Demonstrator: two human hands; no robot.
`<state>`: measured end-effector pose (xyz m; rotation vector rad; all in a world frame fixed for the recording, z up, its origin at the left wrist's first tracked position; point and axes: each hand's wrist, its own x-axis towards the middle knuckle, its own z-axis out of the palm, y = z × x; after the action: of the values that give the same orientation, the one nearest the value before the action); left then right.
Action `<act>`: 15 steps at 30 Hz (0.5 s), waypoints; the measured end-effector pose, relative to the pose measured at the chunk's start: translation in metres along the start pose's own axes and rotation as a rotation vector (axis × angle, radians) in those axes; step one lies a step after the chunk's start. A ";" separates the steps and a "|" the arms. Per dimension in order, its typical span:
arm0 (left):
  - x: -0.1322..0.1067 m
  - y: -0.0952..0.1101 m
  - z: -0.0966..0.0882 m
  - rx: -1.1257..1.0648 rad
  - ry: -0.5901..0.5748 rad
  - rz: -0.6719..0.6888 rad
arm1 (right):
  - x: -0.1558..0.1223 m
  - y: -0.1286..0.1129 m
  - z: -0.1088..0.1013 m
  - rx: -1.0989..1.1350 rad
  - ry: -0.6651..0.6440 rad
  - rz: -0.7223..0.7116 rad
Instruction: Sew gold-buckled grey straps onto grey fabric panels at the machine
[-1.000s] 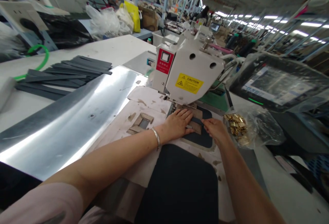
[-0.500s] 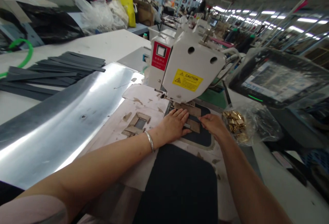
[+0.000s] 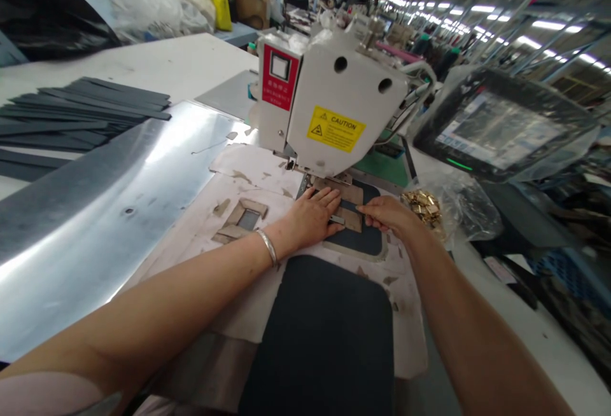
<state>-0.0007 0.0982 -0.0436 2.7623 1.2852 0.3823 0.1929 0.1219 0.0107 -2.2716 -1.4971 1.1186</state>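
My left hand (image 3: 312,215) lies flat with its fingers extended, under the front of the white sewing machine head (image 3: 329,85). It presses on a dark panel (image 3: 356,241) and its brown pads (image 3: 351,219). A small metal piece (image 3: 337,219) shows beside its thumb. At the pads' right end, my right hand (image 3: 384,214) is closed in a pinch. Whatever sits between those fingertips is too small to make out. A second dark panel (image 3: 329,327) with rounded corners lies nearer to me. Left of my hand, a brown rectangular frame (image 3: 248,217) sits on the pale template sheet (image 3: 274,180).
Dark strips (image 3: 86,110) are piled at left beside a shiny metal plate (image 3: 157,168). At right stand a plastic bag of gold-coloured metal parts (image 3: 424,206) and a plastic-wrapped control screen (image 3: 506,126). Plastic bags (image 3: 147,2) lie on a table behind.
The whole view has shifted, so the machine and table appear further left and higher. Both hands keep nearly the same places on the panel, the left flat and the right pinching.
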 end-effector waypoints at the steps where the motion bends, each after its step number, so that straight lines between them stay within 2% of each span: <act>1: 0.000 -0.001 0.001 0.001 0.016 0.006 | 0.000 0.000 0.000 -0.003 -0.005 -0.001; 4: -0.001 -0.002 0.005 -0.001 0.053 0.012 | 0.003 0.002 -0.001 -0.043 0.023 -0.028; 7: -0.002 -0.001 0.004 0.001 0.044 0.004 | 0.008 0.004 -0.005 -0.156 0.164 -0.151; 9: -0.002 0.000 0.001 0.007 0.034 0.003 | 0.010 0.006 -0.007 -0.155 0.214 -0.218; 11: -0.003 0.002 -0.001 0.014 0.037 0.005 | 0.009 0.005 -0.008 -0.030 0.187 -0.205; 15: -0.003 0.003 -0.004 0.021 0.019 -0.001 | 0.000 0.003 -0.007 0.371 0.048 -0.084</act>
<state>-0.0014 0.0942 -0.0393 2.7822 1.3025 0.3984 0.2001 0.1223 0.0141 -1.9533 -1.2337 1.1933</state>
